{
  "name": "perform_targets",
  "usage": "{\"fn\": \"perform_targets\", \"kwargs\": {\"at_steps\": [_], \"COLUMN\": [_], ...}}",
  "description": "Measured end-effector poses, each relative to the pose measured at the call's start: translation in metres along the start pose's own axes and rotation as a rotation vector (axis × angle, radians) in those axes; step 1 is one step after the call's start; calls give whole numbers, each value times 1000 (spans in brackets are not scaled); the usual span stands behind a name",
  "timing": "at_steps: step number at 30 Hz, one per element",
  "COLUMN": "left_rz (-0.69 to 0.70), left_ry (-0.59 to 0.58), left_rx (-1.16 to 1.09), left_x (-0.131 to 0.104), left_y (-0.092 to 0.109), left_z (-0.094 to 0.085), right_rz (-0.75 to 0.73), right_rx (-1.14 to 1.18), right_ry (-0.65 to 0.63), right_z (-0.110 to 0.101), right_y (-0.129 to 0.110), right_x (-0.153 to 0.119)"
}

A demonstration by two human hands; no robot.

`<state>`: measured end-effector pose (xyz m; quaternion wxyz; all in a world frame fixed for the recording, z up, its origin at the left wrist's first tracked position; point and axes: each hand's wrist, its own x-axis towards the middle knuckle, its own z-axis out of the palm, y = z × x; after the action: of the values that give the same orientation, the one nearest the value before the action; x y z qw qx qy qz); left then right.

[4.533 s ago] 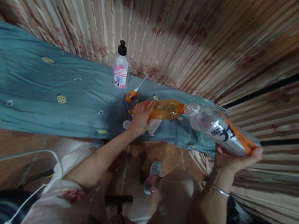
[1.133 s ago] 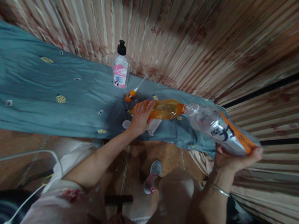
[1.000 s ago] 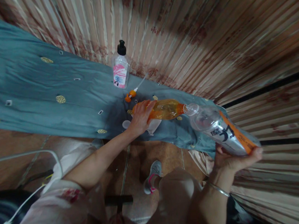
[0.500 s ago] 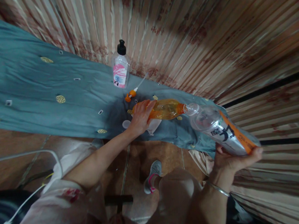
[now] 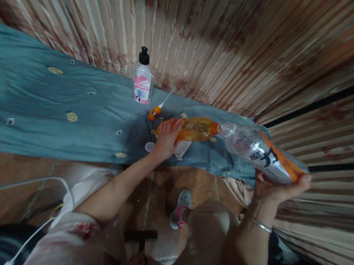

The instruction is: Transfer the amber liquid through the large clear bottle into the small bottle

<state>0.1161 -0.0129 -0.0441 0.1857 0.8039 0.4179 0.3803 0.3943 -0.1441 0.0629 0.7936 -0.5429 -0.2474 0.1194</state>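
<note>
Where the view's lower edge begins, a pale sleeve [image 5: 52, 246] with a reddish patch covers the person's left upper arm, and a black T-shaped bar [image 5: 140, 235] shows to its right. Past that, a grey shoe [image 5: 184, 200] with pink trim is on the brown floor [image 5: 162, 183]. A silvery bracelet [image 5: 258, 224] circles the right wrist. Just beyond it, the right hand [image 5: 278, 190] has its fingers clamped on the lower part of a clear bottle [image 5: 252, 144], which is tilted, its neck pointing up and to the left; its label is silver and orange with dark characters.

The left hand [image 5: 167, 138] reaches over the front of the counter [image 5: 98, 123], its fingers clamped around the base end of an amber bottle [image 5: 196, 129]. That bottle is held roughly sideways, its orange neck meeting the clear bottle's neck; how tightly the mouths fit cannot be told.

Beside the left wrist, a small whitish disc [image 5: 150, 147] lies on the blue-green patterned cloth covering the counter. A pale item [image 5: 182, 150] partly shows below the amber bottle, too blurred to name. Farther back, an orange pump top [image 5: 154, 113] lies with its thin tube toward the rear. Behind it, slightly left, a black-topped pump bottle [image 5: 143, 86] with a pink-and-white label stands upright, near a pleated curtain [image 5: 207, 46] with reddish print.
</note>
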Motion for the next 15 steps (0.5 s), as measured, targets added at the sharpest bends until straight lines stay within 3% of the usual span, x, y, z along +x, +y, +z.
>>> {"fn": "perform_targets", "kwargs": {"at_steps": [13,15], "left_rz": [-11,-11], "left_ry": [-10,-8], "left_rx": [-31,-32], "left_x": [0,0], "left_y": [1,1], "left_z": [-2,-2], "right_rz": [0,66], "right_rx": [-4,9], "right_ry": [1,14], "right_z": [-3,-4], "right_y": [0,1], "right_x": [1,2]}}
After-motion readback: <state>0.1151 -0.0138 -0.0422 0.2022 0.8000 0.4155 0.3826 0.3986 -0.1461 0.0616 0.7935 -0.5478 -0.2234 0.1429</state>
